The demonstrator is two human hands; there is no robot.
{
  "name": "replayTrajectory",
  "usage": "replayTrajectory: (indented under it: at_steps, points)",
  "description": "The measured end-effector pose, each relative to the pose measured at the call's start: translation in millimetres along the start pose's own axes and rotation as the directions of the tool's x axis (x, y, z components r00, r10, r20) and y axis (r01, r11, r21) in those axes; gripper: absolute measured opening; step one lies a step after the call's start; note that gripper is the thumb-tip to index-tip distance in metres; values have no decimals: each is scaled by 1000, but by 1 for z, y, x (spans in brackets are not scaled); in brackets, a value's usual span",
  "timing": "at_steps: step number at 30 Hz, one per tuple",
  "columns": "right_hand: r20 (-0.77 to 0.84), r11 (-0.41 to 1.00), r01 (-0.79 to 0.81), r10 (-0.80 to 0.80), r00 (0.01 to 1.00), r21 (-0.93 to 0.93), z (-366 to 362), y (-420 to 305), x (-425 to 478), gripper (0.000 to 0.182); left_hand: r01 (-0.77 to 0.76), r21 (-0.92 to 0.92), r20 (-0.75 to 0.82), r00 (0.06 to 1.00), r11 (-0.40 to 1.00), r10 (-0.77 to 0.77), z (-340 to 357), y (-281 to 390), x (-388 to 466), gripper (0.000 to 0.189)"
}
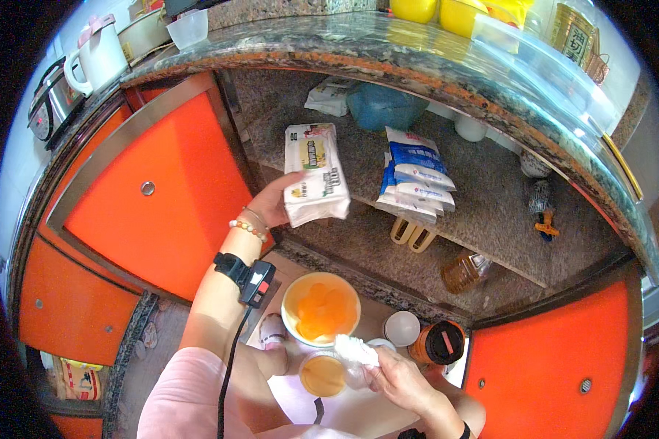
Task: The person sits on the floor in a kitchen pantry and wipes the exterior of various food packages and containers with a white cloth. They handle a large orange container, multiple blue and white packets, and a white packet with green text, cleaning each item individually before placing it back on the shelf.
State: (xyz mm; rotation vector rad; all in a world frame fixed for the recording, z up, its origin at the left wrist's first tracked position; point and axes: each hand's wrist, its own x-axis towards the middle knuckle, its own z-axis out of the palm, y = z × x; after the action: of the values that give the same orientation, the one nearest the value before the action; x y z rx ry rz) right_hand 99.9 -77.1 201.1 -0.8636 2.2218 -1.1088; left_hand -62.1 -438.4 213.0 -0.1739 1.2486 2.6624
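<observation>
My left hand (pixel 277 200) grips the lower left side of a white, soft plastic-wrapped pack (pixel 314 170) with printed writing, held at the cabinet's inner shelf. Low on the right, my right hand (pixel 403 381) holds a crumpled white plastic bag (pixel 357 354) between thumb and fingers. Just left of that bag stands a round tub with tan contents (pixel 323 375). Above it is a large pale bowl (pixel 289 315) with orange contents. Blue and white packets (pixel 420 167) lie stacked on the shelf, right of the white pack.
Red-orange cabinet doors (pixel 159 186) stand open at both sides under a stone countertop (pixel 329 41). The shelf also bears a blue rounded container (pixel 387 104). A bottle of brown liquid (pixel 464 271) lies below. White cups (pixel 402 328) and an orange container with black lid (pixel 444 343) stand at right.
</observation>
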Motion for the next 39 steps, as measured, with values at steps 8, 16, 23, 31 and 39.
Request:
replayTrajectory:
  at_steps: [8, 16, 23, 31, 39]
  points:
    - [-533, 874, 149, 140, 835, 462, -15, 10, 7, 25, -6, 51, -19, 1000, 999, 7, 22, -29, -47, 47]
    - [-815, 838, 526, -201, 544, 144, -17, -17, -9, 32, -126, 399, -72, 983, 908, 168, 86, -77, -195, 67]
    - [-439, 757, 322, -610, 660, -569, 72, -116, -18, 54, -121, 388, -74, 984, 914, 162, 101, -146, -285, 75]
    - [-551, 843, 224, -498, 670, -489, 79, -129, 1, 36, -76, 393, -135, 981, 916, 139, 88, -152, -363, 66]
    - [-193, 733, 506, -636, 747, -455, 171, -173, -37, 47, -187, 400, -189, 941, 897, 281, 40, -162, -415, 60]
